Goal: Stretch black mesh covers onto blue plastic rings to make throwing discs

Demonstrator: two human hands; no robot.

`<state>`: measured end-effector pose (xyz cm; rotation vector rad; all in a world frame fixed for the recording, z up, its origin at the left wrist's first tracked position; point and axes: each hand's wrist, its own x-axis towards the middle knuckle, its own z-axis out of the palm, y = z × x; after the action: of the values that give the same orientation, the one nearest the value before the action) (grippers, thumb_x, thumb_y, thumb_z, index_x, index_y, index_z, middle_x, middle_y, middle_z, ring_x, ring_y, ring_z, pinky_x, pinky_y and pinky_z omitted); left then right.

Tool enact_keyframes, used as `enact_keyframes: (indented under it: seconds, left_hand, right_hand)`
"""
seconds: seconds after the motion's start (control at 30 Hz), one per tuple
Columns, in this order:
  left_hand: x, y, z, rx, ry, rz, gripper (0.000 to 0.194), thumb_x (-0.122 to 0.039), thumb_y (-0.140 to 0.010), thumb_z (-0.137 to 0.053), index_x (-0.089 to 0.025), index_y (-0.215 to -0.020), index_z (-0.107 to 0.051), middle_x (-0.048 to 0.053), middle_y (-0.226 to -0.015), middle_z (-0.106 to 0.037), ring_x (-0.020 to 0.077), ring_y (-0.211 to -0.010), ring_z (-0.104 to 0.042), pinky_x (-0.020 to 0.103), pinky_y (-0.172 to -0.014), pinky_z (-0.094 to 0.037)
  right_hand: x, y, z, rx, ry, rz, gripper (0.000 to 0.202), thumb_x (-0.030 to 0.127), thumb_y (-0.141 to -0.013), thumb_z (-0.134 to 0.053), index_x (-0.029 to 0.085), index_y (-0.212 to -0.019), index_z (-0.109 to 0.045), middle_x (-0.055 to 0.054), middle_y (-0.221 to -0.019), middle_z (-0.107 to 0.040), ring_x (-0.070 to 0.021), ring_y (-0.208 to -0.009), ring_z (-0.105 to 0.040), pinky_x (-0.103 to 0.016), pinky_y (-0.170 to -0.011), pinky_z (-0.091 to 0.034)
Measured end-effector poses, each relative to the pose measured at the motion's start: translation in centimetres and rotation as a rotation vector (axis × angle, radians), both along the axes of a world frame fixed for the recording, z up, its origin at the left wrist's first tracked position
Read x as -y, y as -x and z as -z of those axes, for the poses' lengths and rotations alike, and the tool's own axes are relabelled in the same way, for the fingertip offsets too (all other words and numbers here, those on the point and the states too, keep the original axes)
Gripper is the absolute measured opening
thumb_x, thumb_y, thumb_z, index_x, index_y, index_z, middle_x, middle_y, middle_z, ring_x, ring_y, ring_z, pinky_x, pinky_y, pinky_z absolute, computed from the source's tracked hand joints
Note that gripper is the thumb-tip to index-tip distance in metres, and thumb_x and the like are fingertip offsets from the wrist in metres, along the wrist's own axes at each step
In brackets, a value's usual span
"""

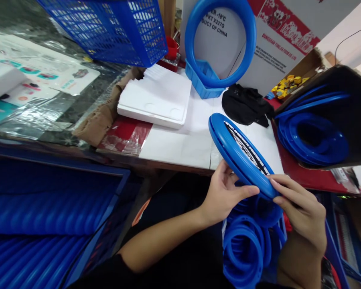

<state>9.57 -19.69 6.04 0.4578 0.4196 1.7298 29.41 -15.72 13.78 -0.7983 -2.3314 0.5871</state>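
A blue round disc (236, 158) with a thick rounded rim and a black-and-white printed face is held tilted between my hands, above the front edge of the table. My left hand (222, 196) grips its lower left rim, thumb along the near edge and fingers underneath. At the lower right end, my right hand (303, 208) pinches the rim, fingers on the face side. A gap line runs along the disc's side. Below my hands, several blue plastic rings (243, 245) lie piled in a container close to my lap.
A large blue ring (191, 36) stands in a light-blue tray (203, 86). White foam (156, 96), a black cloth (246, 104) and a blue basket (132, 32) are on the table. A dark box (349, 100) of blue rings lies right; a blue crate (120, 176) stands left.
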Motion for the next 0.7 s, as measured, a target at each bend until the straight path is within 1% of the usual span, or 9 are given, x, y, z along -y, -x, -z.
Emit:
enact_keyframes:
  seconds: [0.23, 0.4, 0.53, 0.6, 0.7]
  left_hand:
    - [0.2, -0.2, 0.3, -0.029, -0.004, 0.006, 0.071, -0.029, -0.072, -0.102, -0.023, -0.131, -0.063, 0.008, -0.127, -0.075, 0.0282, -0.119, -0.075, 0.045, -0.107, -0.061]
    - [0.2, -0.3, 0.8, -0.006, -0.006, 0.078, 0.067, -0.025, -0.068, -0.104, -0.021, -0.123, -0.065, 0.006, -0.122, -0.077, 0.0283, -0.119, -0.075, 0.043, -0.103, -0.063]
    - [0.2, -0.4, 1.2, -0.019, -0.001, 0.127, 0.067, -0.026, -0.067, -0.105, -0.021, -0.122, -0.065, 0.008, -0.123, -0.078, 0.0304, -0.120, -0.074, 0.047, -0.105, -0.062]
    - [0.2, -0.3, 1.1, -0.022, 0.016, 0.124, 0.066, -0.025, -0.068, -0.104, -0.020, -0.121, -0.066, 0.008, -0.123, -0.078, 0.0304, -0.120, -0.074, 0.048, -0.106, -0.061]
    - [0.5, 0.0, 0.7, -0.015, 0.039, 0.134, 0.062, -0.023, -0.070, -0.103, -0.019, -0.119, -0.066, 0.008, -0.124, -0.078, 0.0297, -0.122, -0.074, 0.047, -0.109, -0.060]
  right_hand:
    - [-0.2, -0.9, 0.4, 0.037, 0.002, -0.064, 0.058, 0.005, -0.098, -0.070, 0.034, -0.148, -0.069, -0.009, -0.138, -0.072, -0.0270, -0.122, -0.072, -0.042, -0.101, -0.061]
    - [-0.2, -1.8, 0.7, 0.059, -0.034, -0.109, 0.060, 0.005, -0.098, -0.069, 0.033, -0.152, -0.067, -0.011, -0.140, -0.071, -0.0295, -0.125, -0.071, -0.045, -0.101, -0.061]
    - [-0.1, -2.2, 0.7, 0.077, -0.054, -0.119, 0.062, 0.004, -0.098, -0.068, 0.032, -0.153, -0.065, -0.012, -0.141, -0.071, -0.0305, -0.127, -0.070, -0.046, -0.101, -0.062]
    - [0.0, -2.2, 0.6, 0.087, -0.060, -0.119, 0.063, 0.003, -0.098, -0.068, 0.031, -0.153, -0.065, -0.012, -0.141, -0.070, -0.0306, -0.127, -0.071, -0.045, -0.100, -0.062]
    - [-0.1, -2.2, 0.7, 0.101, -0.081, -0.124, 0.065, 0.003, -0.098, -0.067, 0.032, -0.155, -0.063, -0.013, -0.142, -0.070, -0.0310, -0.128, -0.070, -0.046, -0.101, -0.063]
